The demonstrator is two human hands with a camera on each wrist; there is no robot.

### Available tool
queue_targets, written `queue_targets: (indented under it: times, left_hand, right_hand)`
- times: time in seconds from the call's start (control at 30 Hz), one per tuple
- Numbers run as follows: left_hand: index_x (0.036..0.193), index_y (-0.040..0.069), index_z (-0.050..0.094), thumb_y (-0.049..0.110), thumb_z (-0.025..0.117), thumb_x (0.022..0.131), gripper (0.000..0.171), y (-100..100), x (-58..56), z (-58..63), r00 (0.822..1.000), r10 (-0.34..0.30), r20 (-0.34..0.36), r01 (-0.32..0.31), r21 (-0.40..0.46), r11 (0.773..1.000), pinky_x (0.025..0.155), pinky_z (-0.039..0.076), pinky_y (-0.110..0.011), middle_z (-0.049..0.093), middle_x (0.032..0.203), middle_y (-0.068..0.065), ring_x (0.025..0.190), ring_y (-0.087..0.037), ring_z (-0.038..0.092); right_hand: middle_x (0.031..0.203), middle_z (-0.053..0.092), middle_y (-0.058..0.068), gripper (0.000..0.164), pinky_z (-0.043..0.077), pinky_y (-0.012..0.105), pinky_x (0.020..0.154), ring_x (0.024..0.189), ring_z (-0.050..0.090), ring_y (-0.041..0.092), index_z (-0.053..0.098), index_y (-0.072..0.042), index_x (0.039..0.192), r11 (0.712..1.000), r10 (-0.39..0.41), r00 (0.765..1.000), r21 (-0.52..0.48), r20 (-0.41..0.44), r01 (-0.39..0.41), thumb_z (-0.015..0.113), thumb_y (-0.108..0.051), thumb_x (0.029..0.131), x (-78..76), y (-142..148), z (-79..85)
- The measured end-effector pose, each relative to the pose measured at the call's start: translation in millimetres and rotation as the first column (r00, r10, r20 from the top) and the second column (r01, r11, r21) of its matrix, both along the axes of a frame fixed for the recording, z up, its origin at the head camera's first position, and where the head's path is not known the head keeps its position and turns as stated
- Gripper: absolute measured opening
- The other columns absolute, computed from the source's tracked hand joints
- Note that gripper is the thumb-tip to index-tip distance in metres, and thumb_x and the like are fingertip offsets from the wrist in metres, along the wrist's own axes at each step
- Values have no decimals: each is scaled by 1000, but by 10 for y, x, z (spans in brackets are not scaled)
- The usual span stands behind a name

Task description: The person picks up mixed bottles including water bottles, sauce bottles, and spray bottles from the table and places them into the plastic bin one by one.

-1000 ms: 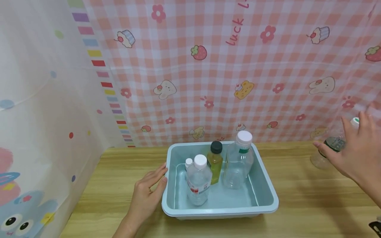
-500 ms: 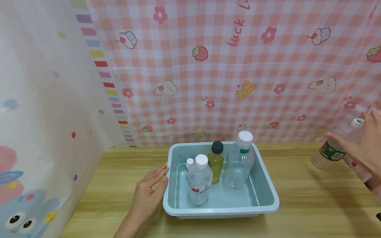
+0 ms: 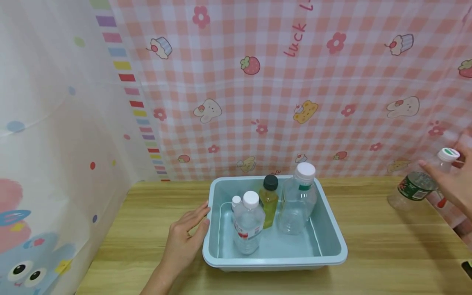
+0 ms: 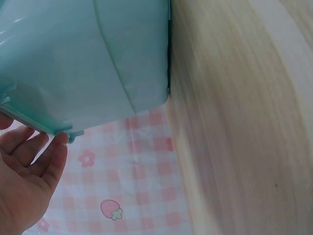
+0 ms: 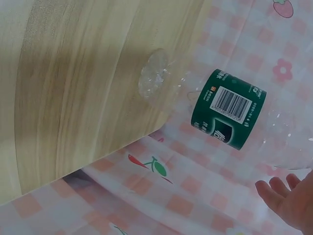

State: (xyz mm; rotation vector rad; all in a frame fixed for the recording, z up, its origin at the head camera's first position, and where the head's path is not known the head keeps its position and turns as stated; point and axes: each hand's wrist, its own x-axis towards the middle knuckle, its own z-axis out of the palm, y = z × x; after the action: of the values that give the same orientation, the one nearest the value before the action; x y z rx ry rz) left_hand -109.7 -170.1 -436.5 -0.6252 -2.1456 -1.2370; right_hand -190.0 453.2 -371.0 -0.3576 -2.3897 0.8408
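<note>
A light-blue plastic basin [image 3: 274, 261] stands on the table. My left hand [image 3: 186, 235] touches its left rim with extended fingers; in the left wrist view the fingertips [image 4: 61, 138] meet the rim's edge. Inside the basin are a clear bottle with a white cap [image 3: 248, 229], a yellow-green bottle with a black cap [image 3: 269, 205], a large clear bottle [image 3: 298, 205] and a small white-capped bottle [image 3: 236, 201], partly hidden. At the far right, a clear bottle with a green label [image 3: 416, 186] stands on the table. My right hand [image 3: 455, 180] is beside its upper part, fingers loosely spread, partly out of frame.
The wooden table [image 3: 372, 246] ends at the right near the green-labelled bottle. A pink checked curtain [image 3: 280, 90] hangs along the back, and a white patterned curtain [image 3: 62, 123] covers the left side.
My right hand has moved to the right around the green-labelled bottle, uncovering its label and cap. The bottle stays where it was. My left hand keeps its place on the basin.
</note>
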Motion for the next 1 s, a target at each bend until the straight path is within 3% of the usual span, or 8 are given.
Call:
queue_targets:
  times: [0.1,0.2,0.33,0.47,0.63,0.73,0.9,1.0]
  left_hand:
    - [121,-4,76,-8,73,90,32,-2,-3,2,1000,1,-2,-1,-3,1000,102,48,-14,71,132,-14,112,-32,72]
    - [121,-4,76,-8,73,90,31,-5,-5,1,1000,1,-3,-1,-5,1000,102,48,-14,71,131,-14,112,-32,72]
    - [121,-5,75,-8,73,90,31,-9,-8,0,1000,4,-5,-4,-8,1000,102,48,-14,71,131,-15,112,-31,72]
    - [121,-5,75,-8,72,90,31,-14,-14,-3,1000,2,2,-2,-14,1000,102,48,-15,71,131,-18,113,-31,71]
    - [121,-4,75,-7,72,91,31,-13,-5,-1,1000,7,14,-6,-16,1000,102,48,-15,71,131,-17,113,-31,71]
    - [122,-4,76,-7,73,91,31,-9,-1,3,1000,8,1,-8,-16,1000,102,48,-15,71,131,-16,113,-31,71]
    - [122,-4,76,-7,72,91,31,-8,-4,1,1000,6,8,-5,-13,1000,102,48,-15,71,131,-16,113,-32,71]
    - [122,-4,76,-7,72,92,30,-9,-6,-3,1000,4,21,-4,-16,1000,102,48,-15,71,131,-17,113,-32,71]
  right_hand:
    - [156,31,35,74,33,37,116,137,34,56,23,5,159,999,-27,999,-28,32,28,60,-28,105,-7,10,-18]
    - [149,35,37,70,38,23,91,127,40,51,24,8,157,998,-41,997,-40,69,44,57,-27,106,-18,24,-7]
    - [126,48,28,61,30,15,67,98,47,13,37,9,148,995,-78,993,-60,87,83,56,-31,106,-104,143,-65]
    - [110,49,12,54,30,13,64,86,29,-10,42,8,141,988,-112,991,-96,78,119,56,-31,106,-143,167,-64]
    - [103,42,-10,53,30,9,68,82,31,-13,41,9,144,986,-119,992,-115,34,122,57,-25,106,-57,-57,115]
    - [102,42,-12,49,30,7,68,81,32,-13,43,9,140,989,-97,995,-114,12,98,58,-23,106,-23,-112,165]
    - [100,42,-13,16,30,4,66,81,35,-11,53,-14,116,989,-84,996,-120,-16,81,61,-20,105,19,-155,203]
    - [98,40,-19,20,31,4,68,81,35,-13,49,-29,115,984,-110,994,-144,-19,106,63,-22,104,46,-202,223]
